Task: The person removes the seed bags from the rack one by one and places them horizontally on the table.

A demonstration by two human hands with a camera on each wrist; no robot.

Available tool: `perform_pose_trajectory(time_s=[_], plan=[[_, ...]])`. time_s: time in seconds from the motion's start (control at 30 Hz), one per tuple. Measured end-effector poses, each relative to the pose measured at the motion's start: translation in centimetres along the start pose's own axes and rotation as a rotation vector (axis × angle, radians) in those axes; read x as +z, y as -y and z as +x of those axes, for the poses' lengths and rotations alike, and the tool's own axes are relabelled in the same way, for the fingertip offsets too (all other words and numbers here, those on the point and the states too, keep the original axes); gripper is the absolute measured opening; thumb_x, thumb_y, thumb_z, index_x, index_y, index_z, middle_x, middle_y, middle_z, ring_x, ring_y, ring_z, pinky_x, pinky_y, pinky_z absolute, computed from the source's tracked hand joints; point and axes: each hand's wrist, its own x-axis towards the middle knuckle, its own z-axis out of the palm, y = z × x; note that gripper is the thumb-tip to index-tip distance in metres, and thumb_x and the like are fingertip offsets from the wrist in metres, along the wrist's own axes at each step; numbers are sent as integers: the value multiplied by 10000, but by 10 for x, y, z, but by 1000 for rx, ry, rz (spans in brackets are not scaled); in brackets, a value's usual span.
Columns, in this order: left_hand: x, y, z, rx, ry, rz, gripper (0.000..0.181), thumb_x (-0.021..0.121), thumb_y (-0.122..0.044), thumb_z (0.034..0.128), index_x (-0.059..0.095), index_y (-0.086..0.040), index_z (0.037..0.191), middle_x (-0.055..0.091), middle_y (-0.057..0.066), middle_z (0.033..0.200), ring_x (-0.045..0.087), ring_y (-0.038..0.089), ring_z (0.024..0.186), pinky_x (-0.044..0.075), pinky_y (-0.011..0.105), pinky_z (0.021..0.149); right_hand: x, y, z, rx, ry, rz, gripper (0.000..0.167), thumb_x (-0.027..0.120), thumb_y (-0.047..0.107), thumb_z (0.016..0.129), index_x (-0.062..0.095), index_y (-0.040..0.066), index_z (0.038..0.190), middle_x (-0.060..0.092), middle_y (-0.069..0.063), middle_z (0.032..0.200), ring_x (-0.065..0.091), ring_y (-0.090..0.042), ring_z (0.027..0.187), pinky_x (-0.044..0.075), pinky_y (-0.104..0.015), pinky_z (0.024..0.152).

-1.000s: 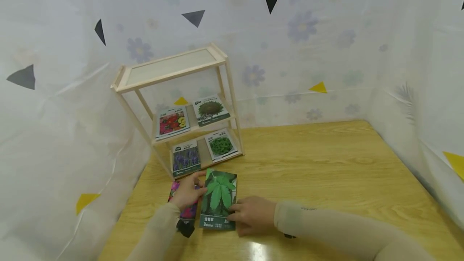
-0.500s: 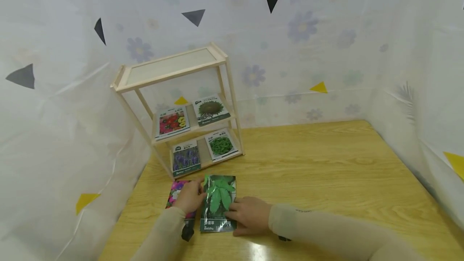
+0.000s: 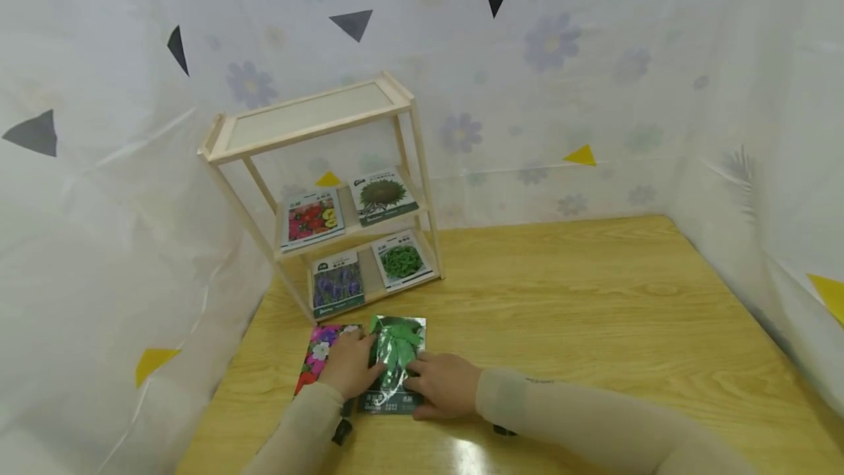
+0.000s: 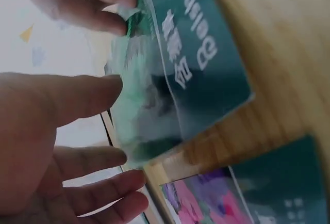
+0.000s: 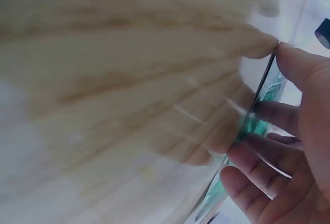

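Observation:
A green-leaf seed packet [image 3: 395, 343] lies on the wooden table between the two hands, glare across its front. My left hand [image 3: 347, 365] touches its left edge, thumb and fingers fairly straight in the left wrist view. My right hand [image 3: 450, 387] rests its fingertips along the right edge; in the right wrist view the fingers [image 5: 252, 167] are only slightly bent against the packet's side. Partly under the left hand lies a packet with pink, purple and white flowers [image 3: 315, 358]. A narrow strip of table separates the packets in the left wrist view.
Behind the hands stands a small wooden rack [image 3: 310, 123]. Its middle shelf bears a red-flower packet [image 3: 313, 222] and a sunflower packet [image 3: 382, 196]. A lavender packet [image 3: 338, 284] and a leafy-green packet [image 3: 402, 261] lie on its bottom shelf.
The green-leaf packet has shifted slightly left and toward the person. My left hand has moved right and a little nearer, uncovering more flowers; my right hand has moved left with the packet's edge.

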Motion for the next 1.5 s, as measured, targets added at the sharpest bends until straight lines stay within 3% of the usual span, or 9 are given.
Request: perform_pose_trajectory(time_s=[0.1, 0.27, 0.37, 1.07, 1.5], plan=[[1, -4, -5, 31, 34, 50, 590, 718, -411, 852, 612, 2, 1259, 527, 208, 1307, 464, 411, 1227, 388, 592, 985, -1, -1, 2, -7, -3, 7, 566, 463, 616, 932, 625, 196, 1275, 597, -36, 1276, 560, -212, 1174, 452, -313, 993], [0, -8, -11, 63, 123, 40, 597, 693, -420, 871, 599, 0, 1283, 481, 185, 1391, 399, 394, 1312, 270, 658, 1042, -1, -2, 5, -1, -2, 8, 568, 480, 612, 928, 628, 190, 1278, 603, -36, 1271, 558, -213, 1176, 436, -320, 1011], [1, -8, -13, 72, 140, 51, 607, 689, -430, 870, 596, 3, 1284, 488, 181, 1385, 398, 389, 1316, 240, 668, 1051, -1, -2, 7, -3, -1, 9, 567, 479, 615, 925, 630, 194, 1274, 605, -27, 1267, 560, -203, 1167, 442, -313, 1002], [2, -6, -16, 55, 135, 60, 597, 700, -424, 862, 605, 8, 1262, 505, 178, 1363, 445, 364, 1280, 257, 657, 1049, 0, 0, 14, 17, 4, 24, 543, 481, 625, 919, 636, 228, 1255, 607, -2, 1251, 568, -170, 1114, 511, -284, 876], [2, -3, -15, 37, 125, 39, 639, 716, -427, 850, 560, -4, 1303, 520, 173, 1344, 466, 362, 1261, 267, 656, 1044, 0, -1, 15, 24, 35, 46, 560, 463, 630, 924, 614, 232, 1289, 583, -10, 1295, 549, -187, 1168, 494, -302, 922]])
